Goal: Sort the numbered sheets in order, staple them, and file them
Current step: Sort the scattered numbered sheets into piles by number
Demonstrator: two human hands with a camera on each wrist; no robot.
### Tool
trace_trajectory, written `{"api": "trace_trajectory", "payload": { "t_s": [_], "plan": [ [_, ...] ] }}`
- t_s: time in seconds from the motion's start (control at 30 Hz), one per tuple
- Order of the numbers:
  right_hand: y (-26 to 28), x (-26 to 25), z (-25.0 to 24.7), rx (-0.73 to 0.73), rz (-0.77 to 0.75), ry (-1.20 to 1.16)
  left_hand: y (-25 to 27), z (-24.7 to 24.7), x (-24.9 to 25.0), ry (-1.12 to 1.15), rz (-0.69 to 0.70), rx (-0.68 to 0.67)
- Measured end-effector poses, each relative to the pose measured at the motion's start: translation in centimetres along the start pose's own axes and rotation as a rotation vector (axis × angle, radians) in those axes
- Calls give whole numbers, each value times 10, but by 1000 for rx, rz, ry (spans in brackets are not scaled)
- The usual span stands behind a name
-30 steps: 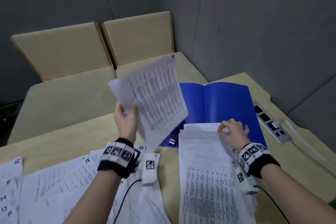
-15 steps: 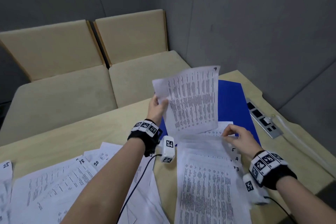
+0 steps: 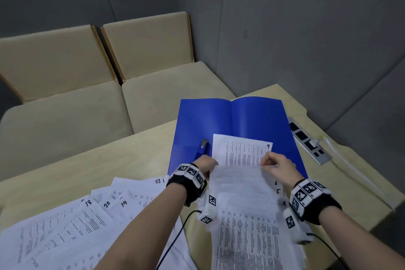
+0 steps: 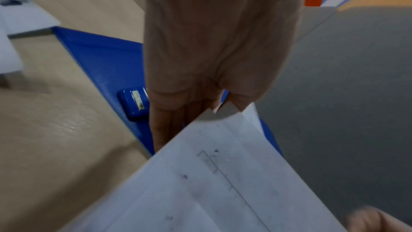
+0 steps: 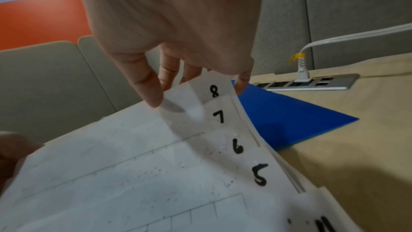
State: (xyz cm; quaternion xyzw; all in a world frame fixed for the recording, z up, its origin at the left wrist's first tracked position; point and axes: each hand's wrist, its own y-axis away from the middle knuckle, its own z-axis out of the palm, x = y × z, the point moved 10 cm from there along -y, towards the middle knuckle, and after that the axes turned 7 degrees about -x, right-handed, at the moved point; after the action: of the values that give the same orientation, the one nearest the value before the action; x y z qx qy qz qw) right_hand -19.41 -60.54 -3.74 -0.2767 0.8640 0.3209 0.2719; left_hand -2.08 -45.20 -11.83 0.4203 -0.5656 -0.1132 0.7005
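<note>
Pale wood table [image 3: 135, 160] against grey padded walls [image 3: 306, 28], beige bench seats [image 3: 65, 120] beyond, open blue folder [image 3: 252, 120] far right, left hand [image 3: 205, 163] and right hand [image 3: 277, 165] each pinched the sorted stack [image 3: 247, 215].

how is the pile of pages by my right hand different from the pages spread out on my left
The right pile is stepped in order, its corner numbers running 4, 5, 6 up to sheet 9; the left spread is fanned loosely, showing 18, 20, 19, 23. The right pile's far end lies on the blue folder; the left spread lies on the table. Both hands are at the right pile, none at the left spread. Both are white printed sheets with handwritten numbers.
</note>
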Motion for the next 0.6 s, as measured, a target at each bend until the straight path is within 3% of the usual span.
{"api": "trace_trajectory", "payload": {
  "t_s": [0.17, 0.27, 0.43, 0.6],
  "plan": [
    [-4, 6, 3, 3, 33, 24, 15, 2, 6, -312, -9, 68],
    [-6, 12, 6, 1, 50, 33, 21, 4, 6, -465, 83, 106],
    [-16, 27, 22, -70, 22, -146, 30, 0, 20, -291, 269, 208],
    [-16, 69, -7, 257, 211, -260, 28, 7, 14, -552, 240, 198]
  ]
}}
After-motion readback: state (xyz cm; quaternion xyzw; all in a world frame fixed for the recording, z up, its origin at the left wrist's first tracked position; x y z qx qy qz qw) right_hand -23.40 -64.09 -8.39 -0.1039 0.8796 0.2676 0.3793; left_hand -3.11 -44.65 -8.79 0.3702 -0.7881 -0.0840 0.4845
